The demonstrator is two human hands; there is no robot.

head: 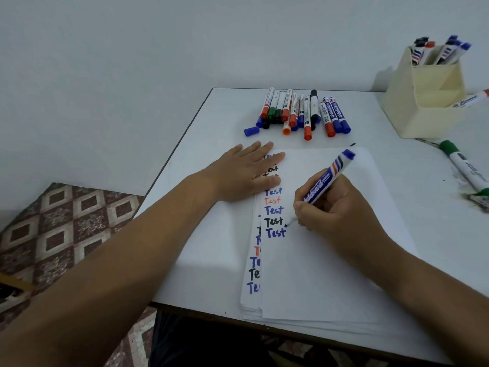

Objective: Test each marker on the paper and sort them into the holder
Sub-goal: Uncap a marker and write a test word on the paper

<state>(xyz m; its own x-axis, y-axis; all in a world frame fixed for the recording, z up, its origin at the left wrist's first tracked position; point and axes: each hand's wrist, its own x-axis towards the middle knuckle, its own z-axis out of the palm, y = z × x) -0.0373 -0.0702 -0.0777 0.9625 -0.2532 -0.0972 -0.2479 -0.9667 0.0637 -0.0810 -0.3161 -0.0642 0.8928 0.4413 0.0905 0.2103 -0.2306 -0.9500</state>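
My right hand [328,205] grips an uncapped blue whiteboard marker [326,181], its tip touching the top sheet of paper [330,260] at the end of a blue "Test". A column of "Test" words in blue, black and red runs down the sheet's left side. My left hand [246,172] lies flat with straight fingers on the paper's upper left. A loose blue cap [251,130] lies left of a pile of capped markers [301,112] at the table's far side. The cream holder [423,102] at far right carries several markers.
The paper is a stack near the white table's [206,234] front edge. A green marker [465,168] and another marker [473,98] lie right of the holder. A patterned tile floor [60,229] shows at left, the wall behind.
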